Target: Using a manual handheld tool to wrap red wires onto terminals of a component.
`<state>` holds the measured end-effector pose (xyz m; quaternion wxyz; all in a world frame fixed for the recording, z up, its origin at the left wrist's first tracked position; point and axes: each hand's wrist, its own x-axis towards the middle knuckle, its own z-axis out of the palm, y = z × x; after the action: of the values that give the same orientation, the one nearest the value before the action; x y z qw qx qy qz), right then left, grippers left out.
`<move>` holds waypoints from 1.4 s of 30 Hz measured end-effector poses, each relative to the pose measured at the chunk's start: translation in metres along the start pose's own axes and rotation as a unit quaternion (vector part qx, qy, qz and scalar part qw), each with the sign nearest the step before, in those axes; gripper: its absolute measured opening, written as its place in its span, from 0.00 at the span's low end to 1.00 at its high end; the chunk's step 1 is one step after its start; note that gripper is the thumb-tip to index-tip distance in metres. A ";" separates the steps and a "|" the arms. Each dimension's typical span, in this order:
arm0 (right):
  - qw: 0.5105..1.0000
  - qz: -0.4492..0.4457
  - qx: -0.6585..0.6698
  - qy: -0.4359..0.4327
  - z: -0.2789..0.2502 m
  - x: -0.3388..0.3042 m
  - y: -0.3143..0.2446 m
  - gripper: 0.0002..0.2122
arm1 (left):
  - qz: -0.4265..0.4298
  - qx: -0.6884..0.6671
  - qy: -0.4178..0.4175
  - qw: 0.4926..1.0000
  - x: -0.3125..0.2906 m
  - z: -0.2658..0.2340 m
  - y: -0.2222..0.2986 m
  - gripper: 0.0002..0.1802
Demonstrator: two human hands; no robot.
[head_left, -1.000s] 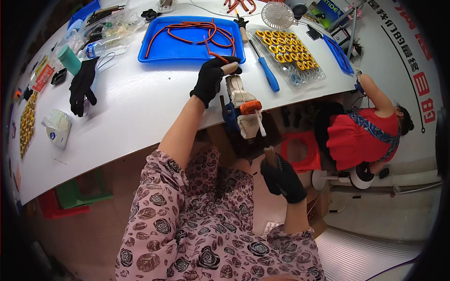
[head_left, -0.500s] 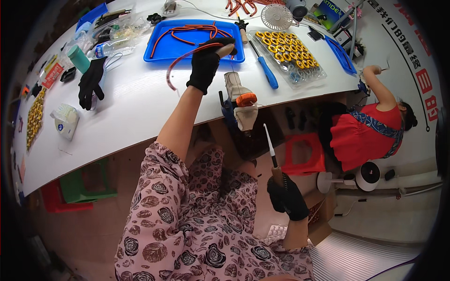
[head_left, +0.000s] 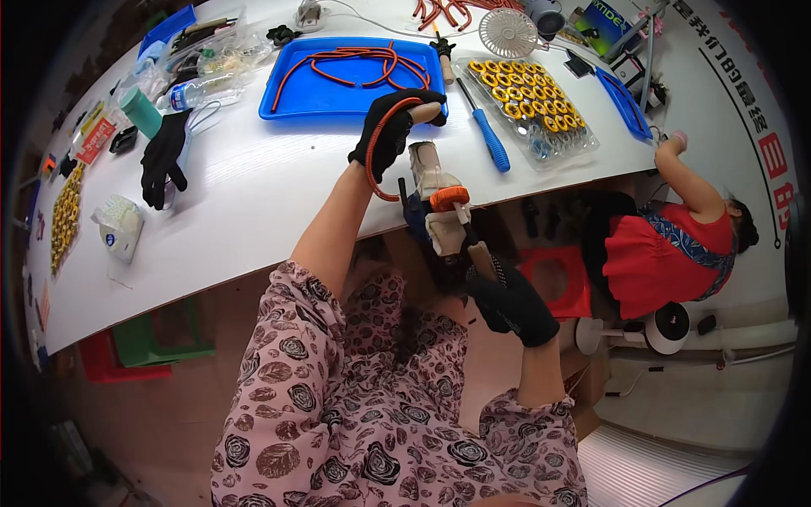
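My left hand (head_left: 387, 135), in a black glove with bare fingertips, is closed around a reddish-brown cord (head_left: 370, 173) above the table edge. The cord curls down beside my wrist, its loose end near a clamp (head_left: 427, 165) padded in whitish material. An orange ring (head_left: 449, 198) sits in this clamp at the edge. My right hand (head_left: 514, 302), also in a black glove, grips a hook tool by its wooden handle (head_left: 482, 261). The tool's shaft points up at the ring; its tip is hidden there, so I cannot tell whether it passes through.
Beyond my left hand lies a blue tray (head_left: 291, 103) of similar cords. A blue-handled screwdriver (head_left: 492, 142) and a plastic pack of yellow rings (head_left: 528, 97) lie to the right. A black glove (head_left: 166, 156) and tissue pack (head_left: 118, 226) are left. A person in red (head_left: 663, 258) works at right.
My right hand has risen, bringing the tool's tip from open air to the orange ring. My left hand has come slightly nearer and rightward, and the cord's loose end has swung right toward the clamp.
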<state>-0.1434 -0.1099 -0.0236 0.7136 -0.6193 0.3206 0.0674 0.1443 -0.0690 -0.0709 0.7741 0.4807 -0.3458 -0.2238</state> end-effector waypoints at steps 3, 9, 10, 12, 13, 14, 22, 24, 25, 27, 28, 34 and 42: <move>1.000 0.025 0.000 0.003 0.000 0.000 -0.001 0.11 | -0.002 -0.007 -0.035 0.999 0.002 -0.003 0.001 0.14; 0.999 0.050 0.004 0.006 0.002 -0.005 0.000 0.14 | -0.106 -0.084 -0.063 0.989 0.003 0.004 -0.017 0.14; 0.995 0.089 -0.011 0.038 0.002 -0.010 0.004 0.15 | -0.116 -0.081 -0.098 0.985 0.002 0.003 -0.018 0.16; 0.998 0.049 0.022 0.044 0.009 -0.021 0.019 0.15 | -0.141 -0.056 -0.146 0.978 -0.001 -0.003 -0.013 0.19; 0.999 0.020 0.036 0.032 0.013 -0.027 0.028 0.16 | -0.103 -0.056 -0.163 0.980 -0.006 -0.009 -0.007 0.21; 0.996 0.042 0.064 0.047 0.015 -0.037 0.040 0.15 | -0.060 -0.061 -0.189 0.978 -0.018 -0.017 0.001 0.23; 0.934 0.112 0.336 -0.055 0.022 -0.128 0.118 0.06 | 0.284 0.424 0.077 0.856 -0.150 0.025 0.041 0.24; 0.887 0.170 0.428 -0.047 0.019 -0.133 0.120 0.06 | 0.304 0.552 -0.108 0.769 -0.174 0.048 0.036 0.24; 0.944 0.109 0.304 -0.062 0.018 -0.136 0.119 0.05 | 0.300 0.525 -0.160 0.780 -0.177 0.056 0.033 0.26; 0.921 0.134 0.351 -0.100 0.014 -0.134 0.111 0.06 | 0.293 0.489 -0.139 0.810 -0.181 0.064 0.030 0.27; 0.906 0.133 0.384 -0.116 0.013 -0.131 0.107 0.06 | 0.289 0.473 -0.124 0.823 -0.180 0.066 0.030 0.28; 0.971 0.155 0.179 -0.028 0.010 -0.137 0.077 0.13 | 0.306 0.450 -0.107 0.832 -0.181 0.066 0.039 0.27; 0.916 0.042 0.315 0.245 0.031 -0.106 0.064 0.04 | 0.358 0.364 -0.026 0.859 -0.143 0.027 0.045 0.14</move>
<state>-0.2473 -0.0351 -0.0194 0.7675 -0.3449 0.5158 -0.1608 0.0297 0.0319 -0.0686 0.5615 0.5652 -0.5708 0.1986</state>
